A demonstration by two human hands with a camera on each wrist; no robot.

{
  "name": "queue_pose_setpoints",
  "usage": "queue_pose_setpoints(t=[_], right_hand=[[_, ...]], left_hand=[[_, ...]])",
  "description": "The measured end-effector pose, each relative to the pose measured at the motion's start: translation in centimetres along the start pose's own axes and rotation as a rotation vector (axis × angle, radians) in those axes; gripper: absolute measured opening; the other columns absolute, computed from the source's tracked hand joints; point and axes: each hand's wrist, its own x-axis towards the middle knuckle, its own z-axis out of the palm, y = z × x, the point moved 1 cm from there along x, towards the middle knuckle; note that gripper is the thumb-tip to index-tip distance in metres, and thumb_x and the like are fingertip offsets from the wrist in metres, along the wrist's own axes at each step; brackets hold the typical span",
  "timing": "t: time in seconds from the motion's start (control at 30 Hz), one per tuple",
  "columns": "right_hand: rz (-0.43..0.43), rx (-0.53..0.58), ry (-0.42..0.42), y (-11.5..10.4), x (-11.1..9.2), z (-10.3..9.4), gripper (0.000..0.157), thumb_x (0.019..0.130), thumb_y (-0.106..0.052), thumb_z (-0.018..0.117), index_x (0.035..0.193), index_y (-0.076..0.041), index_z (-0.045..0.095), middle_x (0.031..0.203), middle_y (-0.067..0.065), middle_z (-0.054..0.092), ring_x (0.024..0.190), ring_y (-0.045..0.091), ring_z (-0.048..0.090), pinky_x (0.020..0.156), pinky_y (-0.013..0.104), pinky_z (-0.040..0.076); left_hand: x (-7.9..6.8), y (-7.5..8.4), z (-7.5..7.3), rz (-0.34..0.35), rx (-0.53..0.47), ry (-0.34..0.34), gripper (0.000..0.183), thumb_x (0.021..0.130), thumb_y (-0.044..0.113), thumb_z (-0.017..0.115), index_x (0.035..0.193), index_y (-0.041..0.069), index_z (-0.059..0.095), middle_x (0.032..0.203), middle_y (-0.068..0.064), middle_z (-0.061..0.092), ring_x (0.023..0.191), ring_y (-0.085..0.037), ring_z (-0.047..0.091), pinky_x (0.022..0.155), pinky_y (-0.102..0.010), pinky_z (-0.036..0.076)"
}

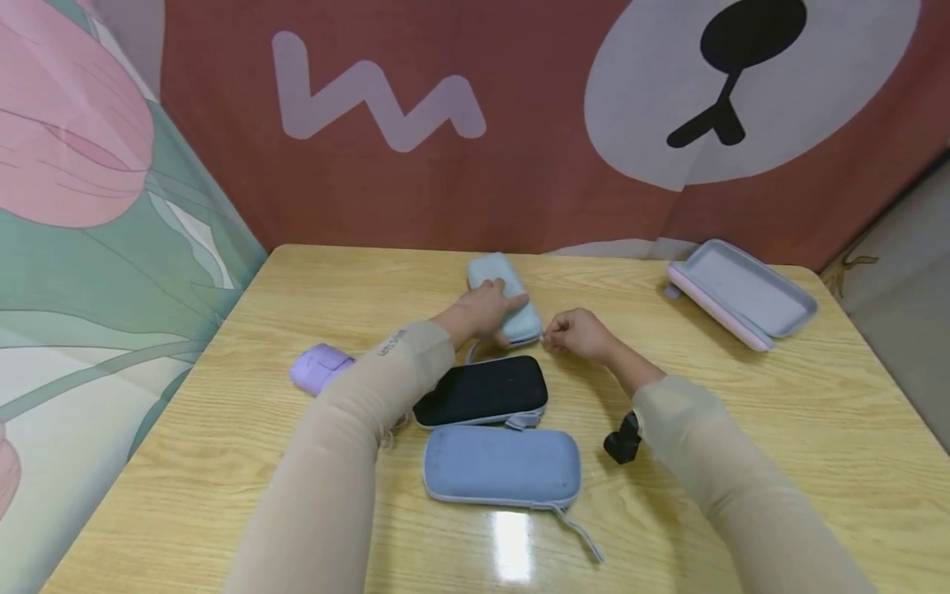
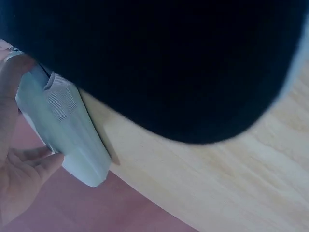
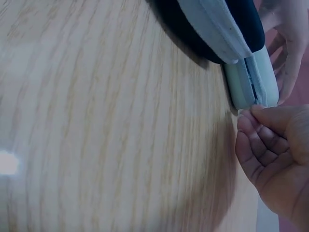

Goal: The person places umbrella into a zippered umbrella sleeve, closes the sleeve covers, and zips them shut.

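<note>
A light blue zip case (image 1: 493,268) lies near the back edge of the table, its long side slanting away from me. My left hand (image 1: 482,312) grips it from above, and in the left wrist view thumb and fingers clasp the case (image 2: 72,130) from both sides. At its near right corner my right hand (image 1: 582,334) pinches the zipper pull between thumb and forefinger. The right wrist view shows the zipper (image 3: 252,79) running along the case's side up to those fingertips. The pull itself is mostly hidden by the fingers.
Close in front lies a black case (image 1: 486,392), then a blue case (image 1: 502,464) with a strap. A purple case (image 1: 319,369) sits left, partly behind my left sleeve. An opened grey-and-pink case (image 1: 750,289) stands back right. A patterned cloth (image 1: 519,190) hangs behind the table.
</note>
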Motion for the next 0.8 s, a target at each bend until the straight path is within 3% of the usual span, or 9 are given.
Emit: queue_pose_setpoints(t=[0.27, 0.53, 0.67, 0.8], right_hand=[[0.006, -0.021, 0.003, 0.6, -0.6, -0.4, 0.014, 0.085, -0.003, 0.051, 0.083, 0.005, 0.062, 0.083, 0.012, 0.063, 0.071, 0.017, 0.058, 0.063, 0.028, 0.048], [-0.013, 0.023, -0.032, 1.3, -1.5, -0.9, 0.013, 0.084, -0.003, 0.053, 0.084, 0.007, 0.061, 0.081, 0.014, 0.063, 0.070, 0.020, 0.058, 0.062, 0.031, 0.048], [-0.004, 0.030, -0.014, 1.5, -1.7, -1.4, 0.014, 0.084, -0.005, 0.053, 0.085, 0.007, 0.061, 0.079, 0.014, 0.063, 0.070, 0.021, 0.058, 0.062, 0.031, 0.048], [0.035, 0.024, 0.028, 1.9, -1.8, -1.9, 0.014, 0.085, -0.006, 0.053, 0.086, 0.005, 0.061, 0.082, 0.013, 0.062, 0.071, 0.020, 0.058, 0.062, 0.031, 0.048]], left_hand=[[0.0, -0.3, 0.6, 0.055, -0.046, 0.007, 0.088, 0.068, 0.059, 0.059, 0.139, 0.027, 0.018, 0.143, -0.005, 0.008, 0.126, -0.036, 0.008, 0.098, -0.045, 0.021], [0.1, -0.9, 0.8, 0.078, -0.107, -0.040, 0.090, 0.064, 0.064, 0.057, 0.137, 0.035, 0.015, 0.144, -0.004, 0.001, 0.127, -0.034, -0.007, 0.098, -0.052, 0.007], [0.3, -0.9, 0.5, 0.084, -0.089, -0.038, 0.088, 0.064, 0.066, 0.054, 0.137, 0.036, 0.017, 0.144, -0.005, 0.005, 0.127, -0.034, -0.005, 0.097, -0.053, 0.008], [0.3, -0.7, 0.3, 0.081, -0.053, -0.013, 0.083, 0.065, 0.066, 0.052, 0.136, 0.037, 0.019, 0.141, -0.006, 0.012, 0.126, -0.034, 0.009, 0.095, -0.050, 0.017]])
